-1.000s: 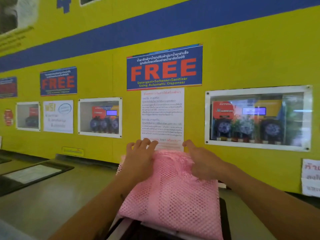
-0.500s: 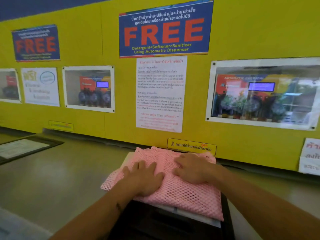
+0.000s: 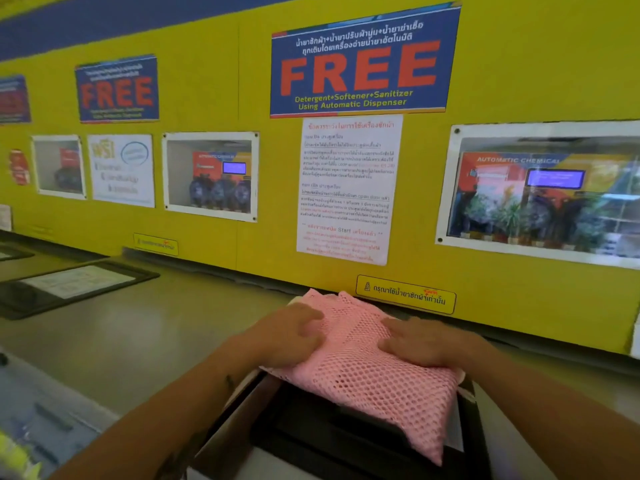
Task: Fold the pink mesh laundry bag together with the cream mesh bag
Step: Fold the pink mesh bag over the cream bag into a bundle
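Note:
The pink mesh laundry bag point(image 3: 374, 379) lies folded in a thick pad on the dark lid of a machine point(image 3: 311, 424). My left hand point(image 3: 291, 337) is curled over the bag's left edge and grips the mesh there. My right hand point(image 3: 419, 341) lies flat on the bag's upper right part and presses it down. A pale sliver point(image 3: 462, 374) sticks out under the bag's right corner; whether it is the cream mesh bag I cannot tell.
A yellow wall point(image 3: 207, 64) with FREE posters and glazed dispenser windows point(image 3: 211, 174) stands just behind the bag. A grey countertop point(image 3: 138, 341) stretches to the left, with a black-framed sheet point(image 3: 69, 282) on it.
The bag came down from a raised position onto the lid. Its left side is drawn in under my left hand, which moved to that edge. My right hand stays pressing on top.

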`<state>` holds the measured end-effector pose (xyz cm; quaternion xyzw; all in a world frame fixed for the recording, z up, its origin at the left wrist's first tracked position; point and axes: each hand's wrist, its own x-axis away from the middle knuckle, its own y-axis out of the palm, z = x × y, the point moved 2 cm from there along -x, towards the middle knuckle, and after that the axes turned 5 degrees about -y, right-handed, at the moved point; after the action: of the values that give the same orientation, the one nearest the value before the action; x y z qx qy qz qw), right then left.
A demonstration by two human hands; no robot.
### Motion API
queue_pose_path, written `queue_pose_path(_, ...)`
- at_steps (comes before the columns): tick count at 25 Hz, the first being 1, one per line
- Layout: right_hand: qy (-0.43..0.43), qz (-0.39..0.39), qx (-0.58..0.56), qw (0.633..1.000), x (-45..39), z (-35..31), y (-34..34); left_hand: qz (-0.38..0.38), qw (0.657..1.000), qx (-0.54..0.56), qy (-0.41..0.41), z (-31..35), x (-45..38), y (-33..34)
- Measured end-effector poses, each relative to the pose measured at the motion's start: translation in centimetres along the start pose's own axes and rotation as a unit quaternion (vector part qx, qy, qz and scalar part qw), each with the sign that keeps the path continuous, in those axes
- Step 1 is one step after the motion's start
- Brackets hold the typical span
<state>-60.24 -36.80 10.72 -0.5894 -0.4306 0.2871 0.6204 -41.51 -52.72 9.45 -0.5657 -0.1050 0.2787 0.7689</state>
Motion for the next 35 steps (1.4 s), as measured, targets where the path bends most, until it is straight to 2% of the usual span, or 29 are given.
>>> queue_pose_path(3,0.013,-0.112,0.108,0.988,3.6,-2.0,-2.1,0.111,0.994,0.021,-0.007,-1.8,2.3,-2.4)
queue_pose_path(4,0.017,-0.117,0.108,0.987,4.4,-2.2,-2.7,0.140,0.989,0.037,-0.030,-2.3,3.2,-2.9)
queue_pose_path(6,0.011,-0.062,0.090,0.994,5.2,-1.9,-3.6,0.162,0.979,0.069,-0.105,-2.8,4.8,-3.2)
queue_pose_path(8,-0.011,0.009,0.047,0.999,5.2,-1.8,-3.0,0.110,0.977,0.082,-0.161,-2.0,6.3,-2.7)
queue_pose_path(12,-0.049,0.015,-0.105,0.993,3.8,-1.1,-1.2,0.004,0.981,0.041,-0.190,2.2,6.8,-0.5)
queue_pose_path(14,-0.013,0.038,-0.165,0.985,2.8,0.0,-0.7,0.003,0.976,0.043,-0.213,4.2,5.8,0.3)
queue_pose_path(16,0.023,0.054,-0.146,0.988,1.8,1.3,0.2,0.021,0.974,0.090,-0.208,5.9,4.8,0.6)
queue_pose_path(18,0.018,0.053,-0.123,0.991,1.6,2.2,1.1,0.043,0.968,0.159,-0.189,7.8,4.4,0.9)
queue_pose_path(21,-0.013,0.117,-0.198,0.973,3.3,2.9,0.6,0.084,0.966,0.177,-0.171,9.7,4.7,1.6)
queue_pose_path(24,-0.066,0.119,-0.379,0.915,5.1,4.4,0.1,0.144,0.959,0.178,-0.164,11.1,5.1,1.4)
queue_pose_path(26,-0.113,0.120,-0.442,0.882,6.4,5.3,-0.3,0.190,0.946,0.206,-0.160,12.1,5.6,0.6)
queue_pose_path(29,-0.220,0.148,-0.454,0.851,8.1,5.8,-1.4,0.256,0.917,0.252,-0.171,13.2,7.2,-1.2)
queue_pose_path(32,-0.314,0.134,-0.459,0.820,9.8,4.3,-2.4,0.279,0.888,0.304,-0.204,12.9,10.7,-3.5)
queue_pose_path(35,-0.359,0.125,-0.406,0.831,11.1,0.6,-2.7,0.304,0.862,0.331,-0.234,11.3,16.1,-5.1)
